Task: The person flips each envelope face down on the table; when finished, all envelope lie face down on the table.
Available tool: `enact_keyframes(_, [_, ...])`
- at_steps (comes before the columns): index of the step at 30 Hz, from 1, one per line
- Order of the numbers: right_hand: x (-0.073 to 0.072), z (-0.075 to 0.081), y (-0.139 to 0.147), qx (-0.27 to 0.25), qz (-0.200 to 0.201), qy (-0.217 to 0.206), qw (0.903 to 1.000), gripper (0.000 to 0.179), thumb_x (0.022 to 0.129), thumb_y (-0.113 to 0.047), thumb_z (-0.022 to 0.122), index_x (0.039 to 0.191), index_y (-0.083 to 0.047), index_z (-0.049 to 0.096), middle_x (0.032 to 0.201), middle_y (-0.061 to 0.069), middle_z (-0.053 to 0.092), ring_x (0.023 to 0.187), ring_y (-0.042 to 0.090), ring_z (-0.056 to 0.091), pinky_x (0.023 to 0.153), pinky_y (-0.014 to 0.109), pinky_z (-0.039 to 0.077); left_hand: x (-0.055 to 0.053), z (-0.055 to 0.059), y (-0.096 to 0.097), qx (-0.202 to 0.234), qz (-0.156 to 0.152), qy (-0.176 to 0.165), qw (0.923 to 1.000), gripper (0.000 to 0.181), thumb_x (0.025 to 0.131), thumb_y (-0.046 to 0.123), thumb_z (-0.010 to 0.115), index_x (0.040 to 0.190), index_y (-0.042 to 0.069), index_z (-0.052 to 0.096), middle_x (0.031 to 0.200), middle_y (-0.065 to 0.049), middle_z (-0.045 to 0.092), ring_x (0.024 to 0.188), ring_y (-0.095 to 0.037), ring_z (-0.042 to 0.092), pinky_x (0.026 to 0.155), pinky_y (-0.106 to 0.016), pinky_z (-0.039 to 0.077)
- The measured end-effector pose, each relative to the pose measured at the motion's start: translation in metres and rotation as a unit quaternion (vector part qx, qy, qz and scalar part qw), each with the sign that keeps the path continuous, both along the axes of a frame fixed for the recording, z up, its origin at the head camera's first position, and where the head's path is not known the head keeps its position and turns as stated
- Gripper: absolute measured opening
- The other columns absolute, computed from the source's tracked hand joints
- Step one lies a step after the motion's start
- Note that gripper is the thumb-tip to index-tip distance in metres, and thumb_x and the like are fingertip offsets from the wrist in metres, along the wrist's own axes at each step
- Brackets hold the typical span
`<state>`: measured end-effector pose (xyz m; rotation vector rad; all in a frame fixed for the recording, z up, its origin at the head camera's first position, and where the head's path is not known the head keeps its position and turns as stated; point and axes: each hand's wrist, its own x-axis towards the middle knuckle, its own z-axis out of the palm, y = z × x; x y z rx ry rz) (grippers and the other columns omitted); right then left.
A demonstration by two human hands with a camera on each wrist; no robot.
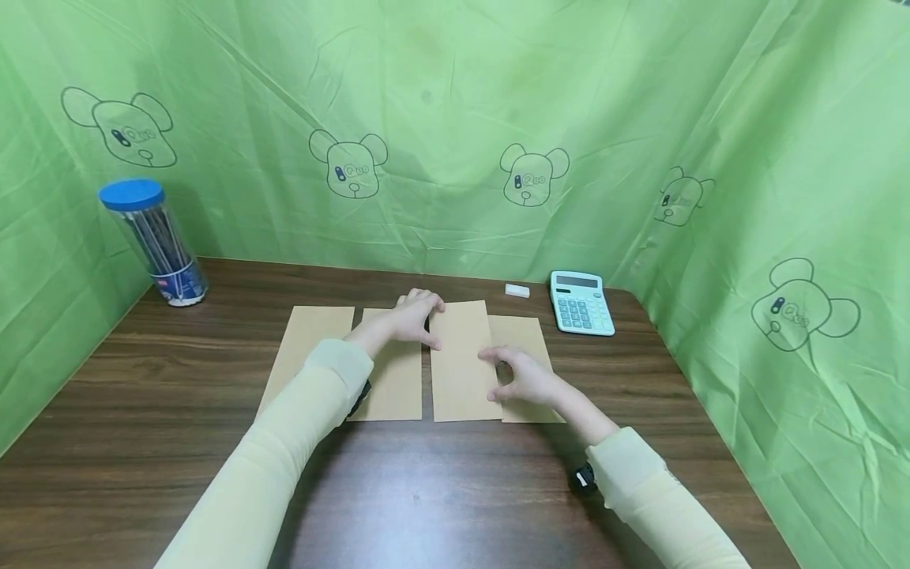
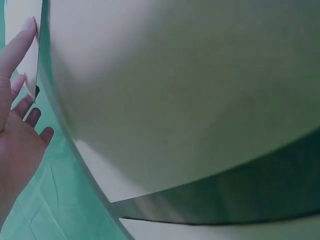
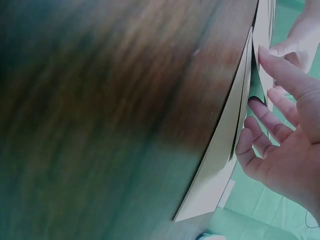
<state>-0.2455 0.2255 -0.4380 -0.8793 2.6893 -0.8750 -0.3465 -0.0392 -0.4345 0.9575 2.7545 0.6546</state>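
Observation:
Several tan cardboard sheets lie side by side on the table. Both hands hold the third cardboard sheet (image 1: pixel 460 379) from the left, which overlaps the rightmost cardboard sheet (image 1: pixel 529 336). My left hand (image 1: pixel 408 318) grips its left edge near the far corner, the forearm passing over the second sheet (image 1: pixel 394 387). In the left wrist view, the left thumb (image 2: pixel 22 42) lies on the sheet's face, with other fingers behind its edge. My right hand (image 1: pixel 524 374) pinches the right edge. The right wrist view shows the right thumb (image 3: pixel 280 70) against the sheet and the fingers below it.
The leftmost cardboard sheet (image 1: pixel 313 336) lies partly behind the left sleeve. At the back right are a white eraser-like block (image 1: pixel 517 291) and a light blue calculator (image 1: pixel 580 303). A blue-lidded tube of sticks (image 1: pixel 159 241) stands back left. Green cloth (image 1: pixel 441 229) encloses the table.

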Motion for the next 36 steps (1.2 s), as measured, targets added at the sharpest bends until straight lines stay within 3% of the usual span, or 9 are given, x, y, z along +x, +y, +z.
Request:
enact_keyframes(6, [0.002,0.000,-0.003,0.024,0.004,0.010,0.9997,0.066,0.072,-0.017,0.082,0.130,-0.003,0.054,0.123,0.012,0.058,0.110,0.026,0.051,0.095,0.042,0.041,0.001,-0.008,-0.002,-0.008,-0.003,-0.007,0.9999,0.075,0.070,0.042,0.081,0.127,0.007,0.046,0.133,-0.010,0.044,0.127,-0.030,0.031,0.102,-0.047,0.025])
enact_keyframes(13, [0.004,0.001,-0.005,0.046,-0.005,-0.004,0.9989,0.066,0.072,-0.021,0.082,0.130,-0.006,0.055,0.102,0.012,0.051,0.088,0.025,0.043,0.072,0.031,0.037,0.001,-0.008,-0.002,-0.026,-0.019,-0.011,0.9994,0.072,0.074,0.041,0.078,0.130,0.009,0.048,0.137,-0.011,0.043,0.131,-0.034,0.028,0.104,-0.051,0.024])
enact_keyframes(19, [0.004,0.001,-0.002,0.053,-0.010,-0.013,0.9985,0.063,0.073,-0.023,0.082,0.129,-0.008,0.057,0.101,0.011,0.048,0.087,0.023,0.042,0.070,0.029,0.036,0.001,-0.005,0.001,-0.065,-0.029,-0.008,0.9974,0.069,0.075,0.044,0.076,0.132,0.013,0.050,0.143,-0.009,0.039,0.133,-0.033,0.026,0.106,-0.052,0.022])
enact_keyframes(23, [0.006,0.005,0.004,0.033,-0.008,-0.016,0.9993,0.061,0.073,-0.022,0.081,0.128,-0.008,0.058,0.104,0.014,0.048,0.088,0.026,0.044,0.072,0.030,0.038,0.001,-0.003,0.004,-0.084,-0.032,-0.003,0.9960,0.069,0.076,0.045,0.074,0.133,0.014,0.050,0.144,-0.008,0.038,0.134,-0.033,0.026,0.107,-0.054,0.021])
enact_keyframes(28, [0.009,0.011,0.027,0.035,-0.012,0.040,0.9985,0.065,0.070,-0.023,0.083,0.128,-0.008,0.057,0.116,0.013,0.053,0.103,0.029,0.050,0.088,0.043,0.044,0.002,-0.002,0.006,-0.105,-0.032,0.004,0.9940,0.070,0.077,0.047,0.073,0.135,0.015,0.049,0.145,-0.009,0.038,0.135,-0.034,0.025,0.108,-0.055,0.020])
enact_keyframes(31, [0.009,0.012,0.047,0.059,-0.023,0.073,0.9953,0.069,0.068,-0.027,0.084,0.129,-0.009,0.057,0.124,0.012,0.053,0.114,0.031,0.047,0.098,0.051,0.040,0.002,-0.003,0.005,-0.118,-0.028,0.013,0.9926,0.071,0.077,0.049,0.072,0.136,0.016,0.048,0.145,-0.009,0.038,0.135,-0.033,0.025,0.108,-0.054,0.020])
enact_keyframes(36, [0.006,0.008,0.080,0.089,-0.035,0.071,0.9929,0.073,0.068,-0.032,0.084,0.131,-0.010,0.054,0.137,0.018,0.045,0.125,0.040,0.036,0.102,0.059,0.032,0.004,-0.004,0.005,-0.134,-0.026,0.024,0.9903,0.072,0.078,0.050,0.070,0.137,0.015,0.048,0.145,-0.009,0.039,0.135,-0.032,0.026,0.109,-0.051,0.021])
